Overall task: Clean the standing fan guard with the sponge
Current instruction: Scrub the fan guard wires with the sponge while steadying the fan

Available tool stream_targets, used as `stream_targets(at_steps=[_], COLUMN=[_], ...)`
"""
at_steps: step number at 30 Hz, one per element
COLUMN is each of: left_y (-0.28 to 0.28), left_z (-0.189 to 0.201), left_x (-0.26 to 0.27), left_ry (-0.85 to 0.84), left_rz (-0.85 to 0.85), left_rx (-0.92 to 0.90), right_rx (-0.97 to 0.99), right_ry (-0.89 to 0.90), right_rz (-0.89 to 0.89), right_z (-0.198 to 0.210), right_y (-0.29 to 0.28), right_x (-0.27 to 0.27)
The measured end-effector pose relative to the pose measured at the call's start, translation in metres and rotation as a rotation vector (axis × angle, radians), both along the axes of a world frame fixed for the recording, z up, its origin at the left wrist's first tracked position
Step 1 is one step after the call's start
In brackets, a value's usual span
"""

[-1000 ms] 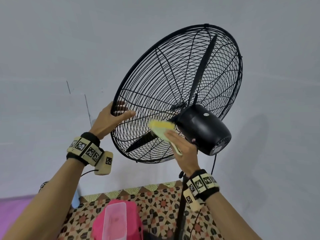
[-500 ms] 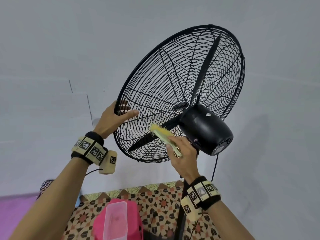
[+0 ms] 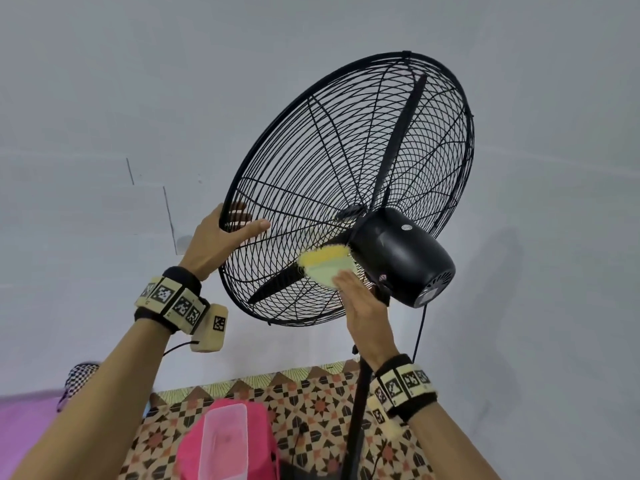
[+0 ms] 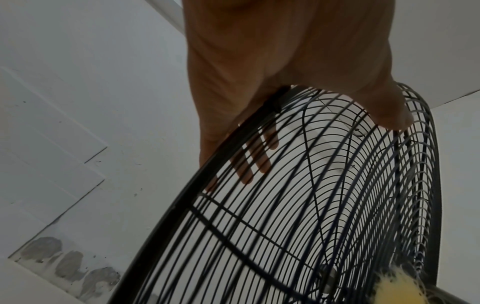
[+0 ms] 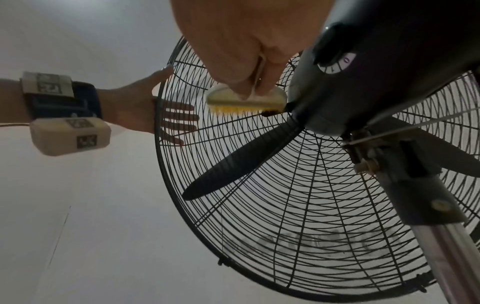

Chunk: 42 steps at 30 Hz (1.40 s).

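My right hand [image 3: 363, 299] pinches the sponge [image 3: 327, 266], yellow bristly face pressed on the rear fan guard [image 3: 311, 168] beside the motor housing [image 3: 401, 254], while my left hand [image 3: 221, 240] clasps the rim, so I judge scrubbing underway; next, sweep outward along the wires.

I see the fan guard [image 3: 311, 174] ahead, my left hand [image 3: 216, 242] on its left rim, the motor housing [image 3: 398, 254] behind its centre, and the sponge [image 3: 327, 266] just left of the housing, against the guard.
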<state>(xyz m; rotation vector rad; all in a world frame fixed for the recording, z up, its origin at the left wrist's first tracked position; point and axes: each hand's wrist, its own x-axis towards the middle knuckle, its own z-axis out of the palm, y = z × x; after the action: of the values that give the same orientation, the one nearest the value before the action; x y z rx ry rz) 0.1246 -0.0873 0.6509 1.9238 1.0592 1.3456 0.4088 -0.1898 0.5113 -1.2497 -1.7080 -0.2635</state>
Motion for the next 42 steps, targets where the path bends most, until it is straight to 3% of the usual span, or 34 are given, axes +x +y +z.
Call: stream_targets(at_steps=[5,7,11,17,24,30,36,42], left_y=[-0.004,-0.002,0.001,-0.002,-0.002,-0.005,-0.003,-0.004], left_z=[0.003,0.002,0.002,0.005,0.004,0.004,0.002,0.004], left_x=[0.004,0.004,-0.001,0.002,-0.003,0.003,-0.003,0.004], left_ry=[0.004,0.006,0.001,0.016,0.003,-0.007,-0.014,-0.023], left_rz=[-0.014,-0.007,-0.009,-0.023,-0.013,-0.030,-0.028,-0.041], left_rx=[0.015,0.012,-0.029,-0.016,-0.050,-0.037,-0.064,-0.036], right_rx=[0.235,0.200,0.053,0.250,0.115,0.251,0.144,0.273], right_ry=[0.108,0.141,0.013,0.143,-0.017,0.230,0.102,0.249], right_rz=[-0.102,-0.131,-0.116,-0.139,-0.125,-0.165,-0.114,-0.158], right_z=[0.023,0.024,-0.009,0.023,-0.006,0.037,-0.005,0.033], right_y=[0.001,0.006,0.004,0.003,0.000,0.006,0.002,0.007], right_x=[-0.005,-0.010,-0.016,-0.016,-0.023,-0.019,-0.025,-0.010])
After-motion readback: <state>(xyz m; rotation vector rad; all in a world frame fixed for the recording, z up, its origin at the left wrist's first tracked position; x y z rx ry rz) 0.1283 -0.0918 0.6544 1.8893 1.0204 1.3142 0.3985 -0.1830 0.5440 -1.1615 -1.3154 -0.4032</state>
